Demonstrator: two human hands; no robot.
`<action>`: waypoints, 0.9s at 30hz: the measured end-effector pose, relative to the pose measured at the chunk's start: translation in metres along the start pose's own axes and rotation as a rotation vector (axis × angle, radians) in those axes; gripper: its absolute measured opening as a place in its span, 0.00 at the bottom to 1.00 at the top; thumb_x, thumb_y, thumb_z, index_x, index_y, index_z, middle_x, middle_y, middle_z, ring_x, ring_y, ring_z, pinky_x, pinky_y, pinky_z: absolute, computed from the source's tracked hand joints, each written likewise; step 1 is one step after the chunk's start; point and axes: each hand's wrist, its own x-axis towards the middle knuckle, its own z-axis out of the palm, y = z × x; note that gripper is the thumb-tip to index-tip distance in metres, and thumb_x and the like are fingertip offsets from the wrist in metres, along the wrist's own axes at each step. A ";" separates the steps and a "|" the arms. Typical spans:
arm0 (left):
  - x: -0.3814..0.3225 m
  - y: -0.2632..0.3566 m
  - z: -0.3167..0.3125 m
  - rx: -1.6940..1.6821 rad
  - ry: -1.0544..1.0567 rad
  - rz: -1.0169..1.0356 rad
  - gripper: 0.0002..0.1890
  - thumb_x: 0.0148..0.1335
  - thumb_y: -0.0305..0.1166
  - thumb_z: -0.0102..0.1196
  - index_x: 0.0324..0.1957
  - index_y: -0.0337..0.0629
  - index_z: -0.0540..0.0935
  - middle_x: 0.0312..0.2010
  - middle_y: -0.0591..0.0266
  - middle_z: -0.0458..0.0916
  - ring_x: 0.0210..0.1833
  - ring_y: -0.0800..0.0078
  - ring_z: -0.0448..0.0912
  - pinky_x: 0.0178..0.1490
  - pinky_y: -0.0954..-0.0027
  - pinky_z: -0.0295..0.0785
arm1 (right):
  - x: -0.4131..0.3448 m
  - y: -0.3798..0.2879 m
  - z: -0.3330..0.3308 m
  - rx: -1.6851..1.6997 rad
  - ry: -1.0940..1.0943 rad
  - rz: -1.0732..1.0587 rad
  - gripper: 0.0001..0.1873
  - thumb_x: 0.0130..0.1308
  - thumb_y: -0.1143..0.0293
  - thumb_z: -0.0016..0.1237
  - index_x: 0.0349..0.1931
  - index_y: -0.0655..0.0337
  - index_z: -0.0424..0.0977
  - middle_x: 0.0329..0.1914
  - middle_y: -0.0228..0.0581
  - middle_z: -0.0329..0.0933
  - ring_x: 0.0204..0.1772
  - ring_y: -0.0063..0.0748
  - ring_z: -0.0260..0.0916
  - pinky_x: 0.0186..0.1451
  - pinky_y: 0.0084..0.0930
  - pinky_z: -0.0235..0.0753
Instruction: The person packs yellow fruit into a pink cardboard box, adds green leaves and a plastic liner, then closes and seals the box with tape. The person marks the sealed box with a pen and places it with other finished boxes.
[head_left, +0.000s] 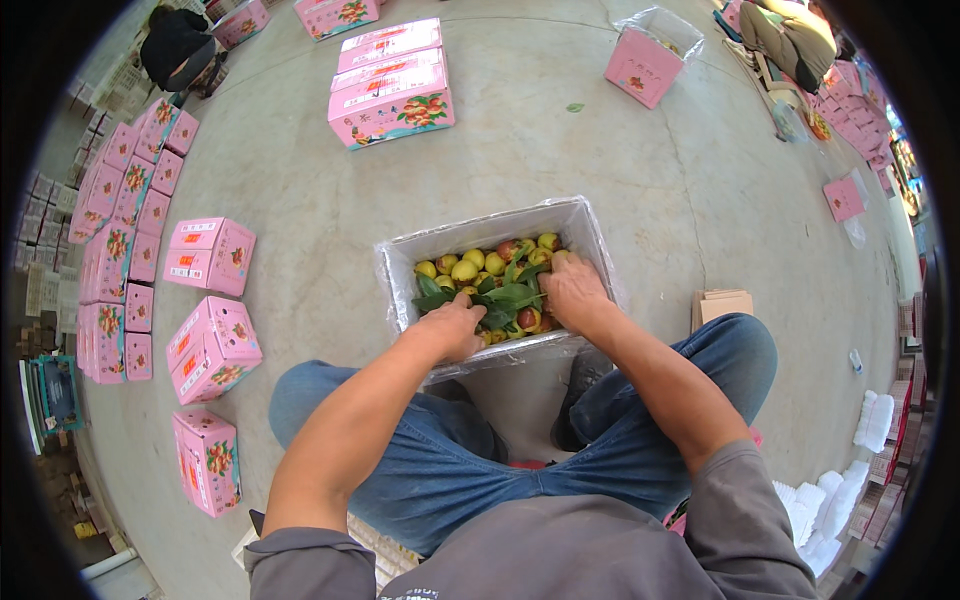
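An open carton (495, 217) lined with clear plastic stands on the floor between my knees. Yellow-green and reddish-brown jujubes (464, 271) fill its bottom, and a cluster of green leaves (514, 296) lies across the middle of them. My left hand (455, 328) reaches over the near left side, its fingertips against the leaves. At the right end, my right hand (574, 289) is down among the fruit beside the inner wall, its fingers curled and partly hidden. Whether either hand grips a fruit or leaf does not show.
Closed pink cartons (391, 82) stand ahead, with more stacked at left (112, 255). A lined open carton (645, 64) is at far right. Flat cardboard pieces (721, 306) lie by my right knee, white foam nets (817, 502) behind. Two people (176, 52) (787, 41) crouch farther off.
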 end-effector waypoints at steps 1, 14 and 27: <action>0.000 0.001 -0.002 -0.021 0.020 -0.014 0.40 0.70 0.46 0.65 0.79 0.41 0.70 0.75 0.41 0.68 0.77 0.43 0.71 0.78 0.51 0.70 | 0.001 0.000 -0.002 0.080 0.004 0.021 0.12 0.64 0.69 0.61 0.47 0.57 0.87 0.59 0.52 0.79 0.63 0.56 0.78 0.66 0.50 0.77; -0.007 0.002 -0.010 -0.067 0.115 -0.019 0.31 0.70 0.41 0.65 0.67 0.31 0.75 0.71 0.40 0.71 0.73 0.41 0.75 0.74 0.49 0.74 | 0.002 0.013 0.014 0.468 -0.044 0.043 0.19 0.67 0.69 0.58 0.57 0.65 0.85 0.58 0.59 0.83 0.62 0.62 0.80 0.68 0.49 0.79; -0.007 -0.062 -0.083 0.036 0.762 -0.216 0.08 0.63 0.27 0.64 0.43 0.41 0.90 0.42 0.46 0.89 0.53 0.45 0.84 0.63 0.48 0.77 | 0.024 0.023 -0.070 0.817 0.538 0.185 0.17 0.73 0.72 0.54 0.59 0.63 0.84 0.56 0.48 0.82 0.54 0.45 0.83 0.62 0.38 0.82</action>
